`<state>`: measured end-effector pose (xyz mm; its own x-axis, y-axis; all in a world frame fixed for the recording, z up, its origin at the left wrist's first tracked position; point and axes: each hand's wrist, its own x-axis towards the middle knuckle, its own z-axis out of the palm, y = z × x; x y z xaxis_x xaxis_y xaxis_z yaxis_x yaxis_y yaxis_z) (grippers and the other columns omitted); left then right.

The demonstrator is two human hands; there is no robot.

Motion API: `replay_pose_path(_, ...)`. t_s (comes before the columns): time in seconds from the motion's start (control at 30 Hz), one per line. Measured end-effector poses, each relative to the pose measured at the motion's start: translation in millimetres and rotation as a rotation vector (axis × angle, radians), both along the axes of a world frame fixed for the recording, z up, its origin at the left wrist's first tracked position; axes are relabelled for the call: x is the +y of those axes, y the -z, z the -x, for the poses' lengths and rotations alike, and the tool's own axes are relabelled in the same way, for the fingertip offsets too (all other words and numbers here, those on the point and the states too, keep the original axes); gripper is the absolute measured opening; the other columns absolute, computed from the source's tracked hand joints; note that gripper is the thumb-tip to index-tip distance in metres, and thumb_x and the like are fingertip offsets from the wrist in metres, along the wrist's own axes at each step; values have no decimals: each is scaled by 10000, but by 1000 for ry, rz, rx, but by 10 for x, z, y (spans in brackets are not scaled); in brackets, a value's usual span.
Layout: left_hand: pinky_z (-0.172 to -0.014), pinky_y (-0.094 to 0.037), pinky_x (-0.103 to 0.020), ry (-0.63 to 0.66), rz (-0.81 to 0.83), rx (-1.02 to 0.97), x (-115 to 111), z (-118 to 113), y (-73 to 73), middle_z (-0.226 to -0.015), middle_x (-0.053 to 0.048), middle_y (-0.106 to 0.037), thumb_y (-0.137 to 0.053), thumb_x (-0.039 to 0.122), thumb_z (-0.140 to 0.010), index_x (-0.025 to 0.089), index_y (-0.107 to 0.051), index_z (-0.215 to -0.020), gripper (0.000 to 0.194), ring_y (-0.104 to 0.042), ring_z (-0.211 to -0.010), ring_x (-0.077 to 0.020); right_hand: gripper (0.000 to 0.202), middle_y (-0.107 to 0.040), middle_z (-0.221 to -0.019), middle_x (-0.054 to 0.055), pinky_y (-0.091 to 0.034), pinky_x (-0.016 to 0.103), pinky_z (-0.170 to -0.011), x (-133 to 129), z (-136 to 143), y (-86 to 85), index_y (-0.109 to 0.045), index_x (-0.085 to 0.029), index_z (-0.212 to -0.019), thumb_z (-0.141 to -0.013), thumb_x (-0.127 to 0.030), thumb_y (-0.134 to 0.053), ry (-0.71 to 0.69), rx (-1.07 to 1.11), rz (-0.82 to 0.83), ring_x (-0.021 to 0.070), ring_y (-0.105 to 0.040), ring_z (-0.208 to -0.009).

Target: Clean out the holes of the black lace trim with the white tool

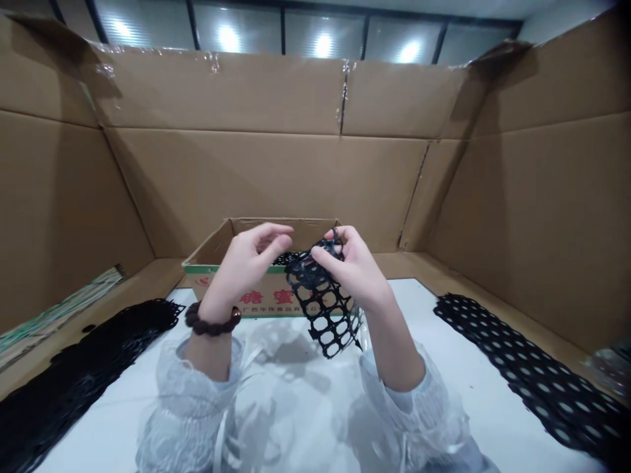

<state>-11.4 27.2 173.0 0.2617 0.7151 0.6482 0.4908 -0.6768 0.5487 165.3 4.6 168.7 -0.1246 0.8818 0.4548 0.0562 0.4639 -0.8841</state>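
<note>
Black mesh (pixel 323 299) pinched in right hand (pixel 357 266)

Thumb and fingers grip the mesh, which dangles before an open cardboard box (pixel 266 295). The left hand (pixel 249 259) hovers just beside it, thumb and fingertips slightly parted, above a white table (pixel 123 407).

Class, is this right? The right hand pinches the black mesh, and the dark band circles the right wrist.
The side is wrong: the head view shows the dark band around the wrist of the left hand. The right hand does pinch the black mesh.
</note>
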Motion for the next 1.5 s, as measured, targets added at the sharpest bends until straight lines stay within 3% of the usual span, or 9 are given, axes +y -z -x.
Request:
replay_pose_path(0.2,-631,-427,-225,-32,-35,196,-249,-109,-98,-777,-13,-664,-456,305,-848,172,-621,-793,219,-592,-708,-144,326,-459,-823,-20,-432,216,-646,-35,37,23,-320,-223,-962,-731,-175,-544,-28,-113,-129,73,-507,-673)
replay_pose_path(0.43,-713,-456,-300,-650,-173,-84,355,140,181,-803,-80,-661,-381,263,-869,140,-589,-1005,277,-618,-749,-194,286,-510,-767,-20,-474,257,-664,-63,-24,-9,-267,-247,-955,-782,-161,-478,-104,-35,-57,98,-561,-656)
replay_pose_path(0.67,-782,-469,-266,-25,-52,91,-43,6,-18,-1035,-54,-657,-436,334,-862,196,-593,-1093,312,-616,-890,-175,357,-495,-734,-30,-484,257,-660,-6,-30,-1,-250,-249,-959,-763,-238,-548,-18,21,-61,118,-578,-698)
replay_pose_path(0.77,-742,-466,-242,23,-67,156,-274,-90,-118,-905,-26,-689,-512,316,-818,195,-662,-922,219,-622,-826,-167,398,-477,-740,-34,-473,242,-657,0,-12,14,-260,-246,-969,-737,-229,-583,-21,-27,-96,108,-564,-692)
replay_pose_path(0.97,-581,-469,-226,-251,-70,-120,-42,17,-13,-756,-33,-660,-439,332,-848,166,-619,-861,245,-613,-641,-142,333,-458,-871,-1,-476,255,-758,-35,9,8,-275,-242,-964,-747,-146,-509,-129,-76,-95,102,-598,-789)
replay_pose_path(1.17,-897,-410,-427,-696,-136,-26,602,247,286,-1083,-199,-583,-325,168,-863,86,-595,-981,306,-553,-1031,-275,264,-433,-835,-15,-486,259,-707,-75,-55,-22,-287,-247,-930,-776,-174,-490,-308,-109,-51,102,-582,-776)
replay_pose_path(1.27,-967,-362,-423,-554,-102,30,613,200,286,-1210,-189,-532,-360,175,-861,90,-568,-1097,326,-483,-1149,-275,240,-466,-853,-9,-458,244,-735,-71,-53,-30,-305,-237,-921,-793,-225,-508,-261,-121,-73,99,-551,-825)
replay_pose_path(1.43,-877,-449,-301,203,102,74,104,-23,29,-1125,-88,-618,-375,392,-891,163,-555,-1151,390,-578,-1017,-190,240,-453,-804,-19,-421,204,-652,-32,-36,-20,-353,-221,-855,-797,-352,-546,-150,-124,-138,83,-472,-723)
replay_pose_path(1.5,-841,-460,-275,216,64,59,-80,-99,-45,-1082,-70,-640,-429,357,-874,169,-587,-1106,338,-595,-971,-181,253,-432,-755,-29,-407,201,-598,-16,-24,-11,-366,-215,-810,-794,-392,-546,-143,-110,-136,79,-451,-664)
